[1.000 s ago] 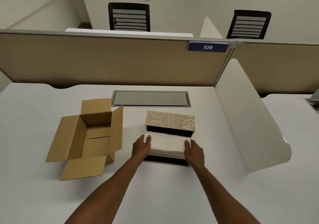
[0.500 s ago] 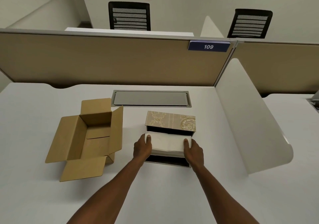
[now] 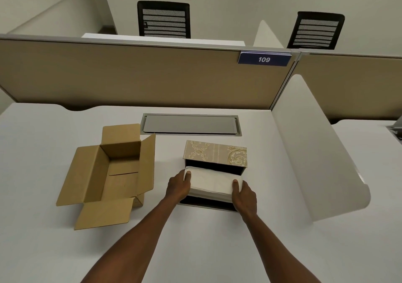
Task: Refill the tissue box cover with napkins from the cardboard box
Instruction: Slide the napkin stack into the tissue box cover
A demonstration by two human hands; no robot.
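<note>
A white stack of napkins (image 3: 212, 182) is held over the open tissue box cover (image 3: 215, 155), a beige patterned box with a dark inside and its lid standing up at the back. My left hand (image 3: 178, 187) grips the stack's left end and my right hand (image 3: 243, 194) grips its right end. The stack sits partly inside the cover's dark opening, its top above the front rim (image 3: 206, 204). The brown cardboard box (image 3: 108, 173) lies open to the left with its flaps spread, and no napkins show inside it.
A grey cable hatch (image 3: 190, 124) is set into the white desk behind the two boxes. A curved white divider (image 3: 315, 152) rises on the right. A tan partition (image 3: 141, 75) with a "109" label closes the back; two black chairs stand beyond it.
The napkin stack and both hands have sunk slightly lower into the cover. The cardboard box has not moved.
</note>
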